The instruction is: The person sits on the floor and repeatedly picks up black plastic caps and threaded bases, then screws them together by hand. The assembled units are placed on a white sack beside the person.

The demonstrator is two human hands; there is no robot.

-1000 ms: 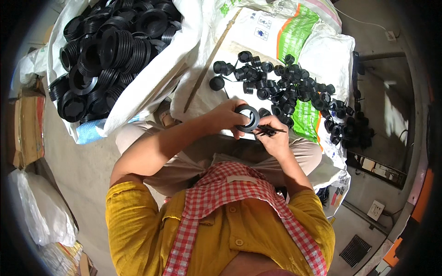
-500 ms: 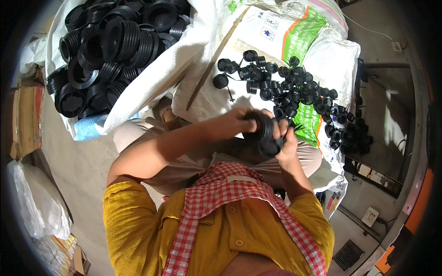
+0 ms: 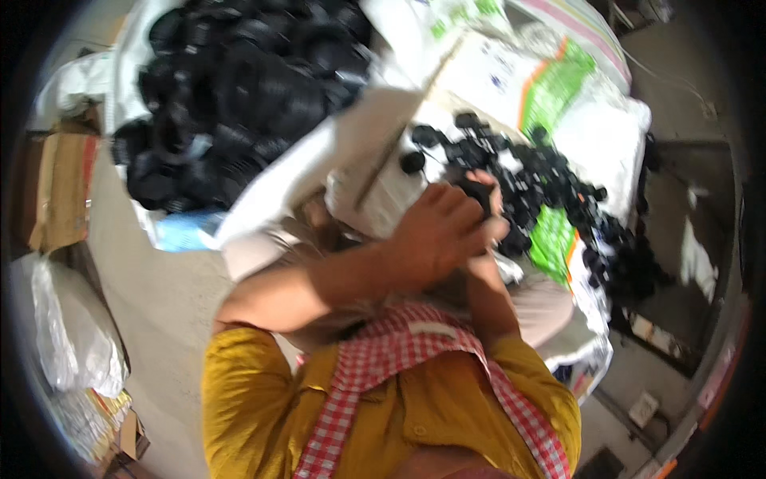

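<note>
My left hand (image 3: 437, 231) is closed over a black round part (image 3: 477, 191), held above my lap in front of the white sack. My right hand (image 3: 488, 241) is pressed against it from below and is mostly hidden behind the left hand; only some fingers show, touching the same part. The picture is blurred by motion, so the part's shape is unclear. Just beyond the hands, a pile of small black parts (image 3: 550, 188) lies on a white and green printed sack (image 3: 558, 96).
An open white sack (image 3: 335, 152) at the upper left holds several large black rings (image 3: 239, 88). A cardboard box (image 3: 60, 191) and a plastic bag (image 3: 72, 335) sit on the floor at the left. A blue object (image 3: 179, 231) lies under the sack's edge.
Both hands have moved up and slightly right with the black part. The left hand now covers most of the part and the right hand. The view has swung and blurred.
</note>
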